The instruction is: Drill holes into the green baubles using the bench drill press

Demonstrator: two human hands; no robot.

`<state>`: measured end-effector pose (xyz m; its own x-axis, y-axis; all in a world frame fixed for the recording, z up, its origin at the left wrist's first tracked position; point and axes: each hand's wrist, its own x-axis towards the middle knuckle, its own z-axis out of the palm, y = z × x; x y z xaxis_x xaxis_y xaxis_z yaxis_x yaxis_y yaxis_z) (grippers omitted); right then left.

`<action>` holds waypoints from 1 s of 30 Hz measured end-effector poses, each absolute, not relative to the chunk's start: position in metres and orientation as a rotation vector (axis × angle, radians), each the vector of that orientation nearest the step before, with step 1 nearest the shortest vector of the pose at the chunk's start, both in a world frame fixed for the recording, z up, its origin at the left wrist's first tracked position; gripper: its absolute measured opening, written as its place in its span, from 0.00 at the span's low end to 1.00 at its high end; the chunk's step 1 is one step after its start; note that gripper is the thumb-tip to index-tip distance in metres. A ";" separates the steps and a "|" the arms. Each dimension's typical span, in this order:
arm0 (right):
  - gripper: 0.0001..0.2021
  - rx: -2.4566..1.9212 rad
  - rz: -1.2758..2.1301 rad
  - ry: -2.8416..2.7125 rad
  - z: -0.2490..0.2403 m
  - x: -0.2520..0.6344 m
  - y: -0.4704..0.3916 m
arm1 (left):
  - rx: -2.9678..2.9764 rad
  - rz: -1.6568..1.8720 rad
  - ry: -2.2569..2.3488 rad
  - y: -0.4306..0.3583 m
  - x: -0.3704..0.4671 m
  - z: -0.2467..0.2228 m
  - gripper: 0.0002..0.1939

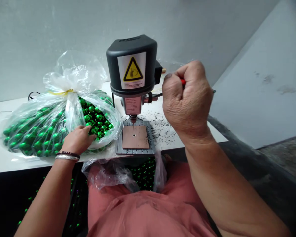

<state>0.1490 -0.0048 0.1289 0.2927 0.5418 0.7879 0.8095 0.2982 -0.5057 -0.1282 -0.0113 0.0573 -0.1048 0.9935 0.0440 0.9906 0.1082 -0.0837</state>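
My left hand (79, 140) reaches over the edge of an open clear plastic bag (71, 113) and touches the shiny green balls (96, 117) inside. Its fingers are bent and their tips are partly hidden, so whether a ball is held cannot be made out. My right hand (187, 95) is a fist around the feed lever (158, 95) of a small bench drill press (132, 65); a bit of red shows between the fingers. The thin drill bit (133, 126) points down above a brown square plate (140, 140) with a small hole.
Dark shavings (162, 128) lie on the white table (5, 164) right of the drill base (120, 152). Another plastic bag (108, 174) hangs at the table's front edge, with green balls (144, 174) below it over my lap. A wall stands behind.
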 end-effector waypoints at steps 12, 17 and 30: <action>0.08 -1.348 -0.276 -1.380 0.126 0.149 -0.005 | -2.222 -1.994 -2.769 -0.033 -0.083 0.067 0.31; 0.08 -1.327 -0.273 -1.380 0.126 0.149 -0.006 | -2.114 -2.668 -2.894 -0.043 -0.051 0.046 0.29; 0.10 -1.339 -0.270 -1.425 0.126 0.150 -0.008 | -2.400 -1.469 -2.685 -0.017 -0.032 0.006 0.27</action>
<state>0.1505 -0.0078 0.1262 0.2486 0.5558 0.7933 0.8074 0.3335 -0.4867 -0.0316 -0.0172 0.0065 -0.0730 0.9952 -0.0653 0.4814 0.0925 0.8716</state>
